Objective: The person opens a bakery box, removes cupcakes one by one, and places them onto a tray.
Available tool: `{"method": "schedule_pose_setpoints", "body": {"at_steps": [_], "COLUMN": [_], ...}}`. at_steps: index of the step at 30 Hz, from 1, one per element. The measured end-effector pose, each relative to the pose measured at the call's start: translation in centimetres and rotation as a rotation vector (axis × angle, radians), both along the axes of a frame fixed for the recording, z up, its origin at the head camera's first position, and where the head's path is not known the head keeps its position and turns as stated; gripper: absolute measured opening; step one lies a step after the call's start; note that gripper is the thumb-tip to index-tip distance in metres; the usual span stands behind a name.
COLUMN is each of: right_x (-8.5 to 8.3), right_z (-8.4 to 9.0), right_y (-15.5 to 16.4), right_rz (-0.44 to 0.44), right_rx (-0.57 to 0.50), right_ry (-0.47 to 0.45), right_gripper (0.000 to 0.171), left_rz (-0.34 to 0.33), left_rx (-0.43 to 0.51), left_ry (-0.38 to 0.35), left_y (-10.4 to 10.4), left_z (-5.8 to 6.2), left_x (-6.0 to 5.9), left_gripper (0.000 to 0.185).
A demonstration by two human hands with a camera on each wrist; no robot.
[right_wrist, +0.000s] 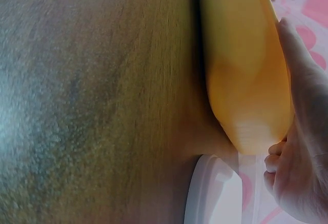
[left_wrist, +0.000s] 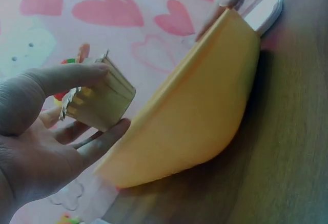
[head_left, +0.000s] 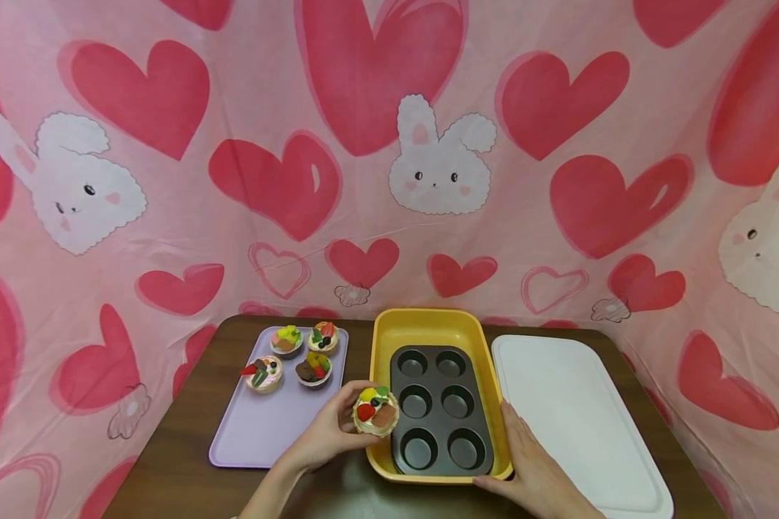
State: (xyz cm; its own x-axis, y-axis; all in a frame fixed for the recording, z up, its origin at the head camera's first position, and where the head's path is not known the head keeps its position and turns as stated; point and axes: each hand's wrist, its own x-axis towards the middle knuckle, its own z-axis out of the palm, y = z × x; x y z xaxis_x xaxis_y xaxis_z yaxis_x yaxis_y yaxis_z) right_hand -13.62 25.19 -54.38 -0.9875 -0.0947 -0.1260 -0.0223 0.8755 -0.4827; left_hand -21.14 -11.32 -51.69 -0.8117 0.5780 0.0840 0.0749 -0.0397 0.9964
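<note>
My left hand [head_left: 327,431] holds a fruit-topped cupcake [head_left: 376,412] between thumb and fingers, over the left rim of a yellow rectangular tub [head_left: 426,318]. Its tan pleated cup [left_wrist: 105,101] shows in the left wrist view, tilted on its side, the topping partly behind the thumb. Inside the tub lies a dark muffin tin [head_left: 436,401] with two columns of hollow cups. At the tub's front right corner rests my right hand [head_left: 537,465], fingers extended along the outer wall and thumb at the front rim. The right wrist view shows that thumb [right_wrist: 297,49] lying along the rim.
On the left, a lilac tray [head_left: 266,432] carries several more fruit-topped cupcakes [head_left: 314,370] toward its back. A white board [head_left: 565,404] lies right of the tub, close to my right hand. Behind the brown table [head_left: 182,432] hangs a pink cloth [head_left: 363,216] with hearts and rabbits.
</note>
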Motion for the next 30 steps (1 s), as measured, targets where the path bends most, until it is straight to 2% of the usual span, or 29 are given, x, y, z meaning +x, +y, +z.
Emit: {"method": "schedule_pose_setpoints", "body": {"at_steps": [5,9,17,27,30], "right_x": [0.0,0.0,0.0,0.2,0.2], "right_z": [0.2,0.2,-0.1,0.0,0.0], "right_y": [0.1,0.2,0.3,0.1,0.1], "right_rz": [-0.001,0.004,0.018,-0.007,-0.010], "right_rx": [0.005,0.001,0.018,0.013,0.011], "right_ry": [-0.006,0.012,0.036,-0.014,-0.018], "right_gripper": [0.130,0.130,0.129,0.130,0.130], "left_rz": [0.081,0.146,0.259,0.418,0.467], "left_rx": [-0.018,-0.042,-0.096,-0.210,-0.223], "left_ry": [0.019,0.035,0.026,-0.046,-0.041], "left_y": [-1.8,-3.4,-5.3,-6.3,-6.4], "left_z": [0.8,0.8,-0.5,-2.4,-2.8], "left_x": [0.4,0.4,0.7,0.9,1.1], "left_gripper": [0.077,0.077,0.079,0.074,0.073]}}
